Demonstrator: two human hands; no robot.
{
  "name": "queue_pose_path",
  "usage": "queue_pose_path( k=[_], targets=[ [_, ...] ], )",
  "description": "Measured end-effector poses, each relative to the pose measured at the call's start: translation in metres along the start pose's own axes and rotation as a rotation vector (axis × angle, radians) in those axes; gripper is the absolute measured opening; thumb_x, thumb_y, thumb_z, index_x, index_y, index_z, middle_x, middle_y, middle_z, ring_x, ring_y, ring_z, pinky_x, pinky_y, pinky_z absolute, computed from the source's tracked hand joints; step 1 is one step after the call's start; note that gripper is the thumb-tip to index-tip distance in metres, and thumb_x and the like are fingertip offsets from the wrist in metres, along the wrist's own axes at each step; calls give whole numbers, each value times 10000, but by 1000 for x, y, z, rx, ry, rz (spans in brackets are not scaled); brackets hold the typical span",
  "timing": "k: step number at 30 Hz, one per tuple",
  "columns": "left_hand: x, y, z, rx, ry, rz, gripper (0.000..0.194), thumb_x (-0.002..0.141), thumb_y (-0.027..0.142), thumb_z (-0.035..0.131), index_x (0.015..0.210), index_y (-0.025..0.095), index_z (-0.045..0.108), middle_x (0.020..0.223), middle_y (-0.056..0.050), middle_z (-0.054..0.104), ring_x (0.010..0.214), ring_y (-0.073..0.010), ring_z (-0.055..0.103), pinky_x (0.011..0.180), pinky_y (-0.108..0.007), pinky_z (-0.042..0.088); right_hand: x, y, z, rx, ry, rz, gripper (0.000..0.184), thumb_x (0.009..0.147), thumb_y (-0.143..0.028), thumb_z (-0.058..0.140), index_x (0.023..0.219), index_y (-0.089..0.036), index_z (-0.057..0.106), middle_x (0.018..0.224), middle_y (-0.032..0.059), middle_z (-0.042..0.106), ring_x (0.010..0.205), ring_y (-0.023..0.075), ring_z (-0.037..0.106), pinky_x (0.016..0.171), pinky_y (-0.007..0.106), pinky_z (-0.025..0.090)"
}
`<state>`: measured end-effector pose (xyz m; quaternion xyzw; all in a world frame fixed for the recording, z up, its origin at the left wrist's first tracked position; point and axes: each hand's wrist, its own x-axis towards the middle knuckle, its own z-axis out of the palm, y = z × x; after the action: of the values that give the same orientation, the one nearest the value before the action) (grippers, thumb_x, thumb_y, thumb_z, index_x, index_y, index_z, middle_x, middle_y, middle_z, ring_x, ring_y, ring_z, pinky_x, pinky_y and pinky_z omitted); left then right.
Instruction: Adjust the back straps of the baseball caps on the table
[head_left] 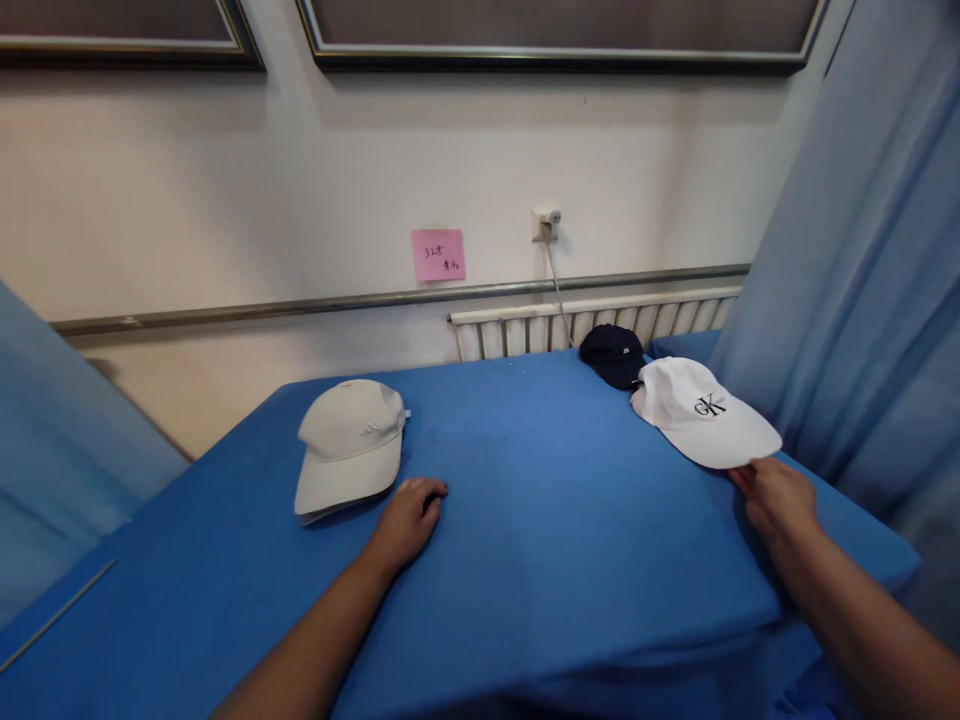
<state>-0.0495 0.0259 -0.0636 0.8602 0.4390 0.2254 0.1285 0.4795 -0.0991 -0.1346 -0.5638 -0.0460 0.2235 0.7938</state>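
Note:
Three caps lie on a blue cloth-covered table. A beige cap sits at the left, brim toward me. My left hand rests on the cloth just right of that brim, fingers curled under, holding nothing. A white cap with a black logo lies at the right. My right hand pinches the front edge of its brim. A dark navy cap lies behind the white one, near the table's far edge.
Blue curtains hang at the right and left. A white radiator runs along the wall behind the table, with a plug and cord above it. A pink note is stuck on the wall.

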Motion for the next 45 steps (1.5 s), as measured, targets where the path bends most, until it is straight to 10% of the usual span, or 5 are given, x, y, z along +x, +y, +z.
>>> queue_pose_path(
  k=[15, 28, 35, 40, 45],
  targets=[
    [-10, 1, -1, -42, -7, 30, 210, 833, 196, 497, 968, 194, 658, 1029, -71, 688, 995, -223, 603, 942, -408, 452, -71, -18, 20, 104, -47, -132, 255, 646, -158, 647, 901, -168, 651, 955, 63, 693, 765, 163, 672, 612, 254, 582],
    [-12, 3, 8, -17, 21, -7, 231, 825, 139, 505, 992, 197, 653, 999, -66, 682, 972, -222, 598, 907, -380, 460, -118, 50, 181, -335, -373, 50, 235, 649, -161, 558, 883, -156, 570, 654, 27, 643, 638, 210, 662, 606, 335, 564],
    [-12, 20, 9, -42, 161, 11, 285, 866, 126, 443, 1103, 197, 585, 1108, -83, 633, 1042, -216, 571, 947, -386, 446, -141, 28, 206, -387, -280, -294, 411, 692, -157, 528, 1102, -172, 550, 1214, 124, 566, 1137, 235, 536, 959, 379, 433],
    [1, 45, 21, -16, -7, 140, 211, 878, 201, 511, 1069, 207, 600, 1084, -75, 629, 1008, -232, 547, 912, -397, 425, -237, 40, 214, -200, -1188, -252, 171, 820, -290, 513, 965, -225, 577, 888, 26, 656, 675, 147, 600, 699, 316, 504],
    [21, 52, 35, 44, -127, 119, 298, 844, 294, 600, 1139, 258, 624, 1138, -73, 583, 1018, -256, 505, 884, -419, 401, -240, 76, 219, -203, -1210, 87, 252, 744, -437, 647, 841, -218, 570, 744, -11, 653, 591, 129, 567, 610, 290, 486]
  ],
)
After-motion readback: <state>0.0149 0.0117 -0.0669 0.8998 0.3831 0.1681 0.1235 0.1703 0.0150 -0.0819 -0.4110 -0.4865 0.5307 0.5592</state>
